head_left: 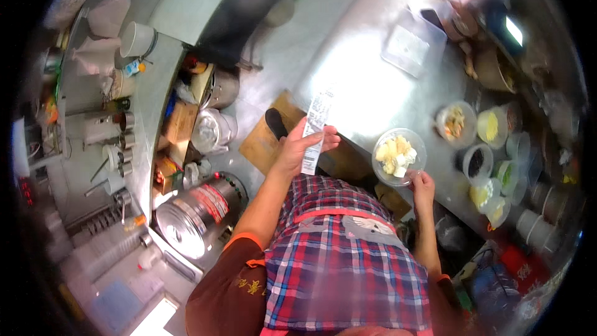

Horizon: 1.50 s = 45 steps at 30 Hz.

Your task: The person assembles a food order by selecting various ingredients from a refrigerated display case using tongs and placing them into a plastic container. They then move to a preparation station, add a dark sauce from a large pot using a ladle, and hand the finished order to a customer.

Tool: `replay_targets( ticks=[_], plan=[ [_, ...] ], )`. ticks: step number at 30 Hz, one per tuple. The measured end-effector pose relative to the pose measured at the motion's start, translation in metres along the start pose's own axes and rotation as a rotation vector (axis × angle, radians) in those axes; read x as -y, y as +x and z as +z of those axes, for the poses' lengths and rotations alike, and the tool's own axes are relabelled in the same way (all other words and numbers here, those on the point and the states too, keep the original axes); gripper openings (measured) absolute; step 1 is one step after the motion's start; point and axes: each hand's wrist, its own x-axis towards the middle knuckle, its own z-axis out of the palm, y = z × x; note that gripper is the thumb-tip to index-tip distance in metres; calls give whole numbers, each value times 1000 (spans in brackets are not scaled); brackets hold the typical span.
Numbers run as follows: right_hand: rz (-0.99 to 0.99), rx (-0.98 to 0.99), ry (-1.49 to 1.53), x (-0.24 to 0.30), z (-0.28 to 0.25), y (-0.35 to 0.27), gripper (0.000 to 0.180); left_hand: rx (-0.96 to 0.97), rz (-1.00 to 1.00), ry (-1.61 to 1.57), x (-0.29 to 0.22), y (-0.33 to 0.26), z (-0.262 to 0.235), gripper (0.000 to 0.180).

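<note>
The steel bench is seen running from upper centre down to the right, its near edge passing just in front of the person's checked apron. Along the right side a cluster of small tubs is ranged, close together, so little room is left there; toward the middle a wide bare stretch is open. A clear bowl of pale fruit pieces is held at its near rim by the right hand, fingers pinched on the rim, the bowl lying just beyond that hand and hard against the bench edge. A long paper slip is gripped by the left hand, its long axis upright, tilted slightly right. The bowl is nearer the right hand; the slip is kept left of it, apart.
</note>
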Motion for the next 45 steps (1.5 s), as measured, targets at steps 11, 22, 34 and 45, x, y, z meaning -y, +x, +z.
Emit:
replay_targets(
  ticks=[11,22,34,45],
  plan=[
    [-65,-29,156,243,461,100,23,117,0,161,-406,179,-136,37],
    [-125,-69,23,296,397,95,25,265,-139,269,-400,209,-69,38],
    [-178,53,50,267,285,119,21,53,-232,468,-266,202,-35,36],
    [-154,-76,86,427,128,139,24,-96,-473,391,-308,261,198,38]
  ],
)
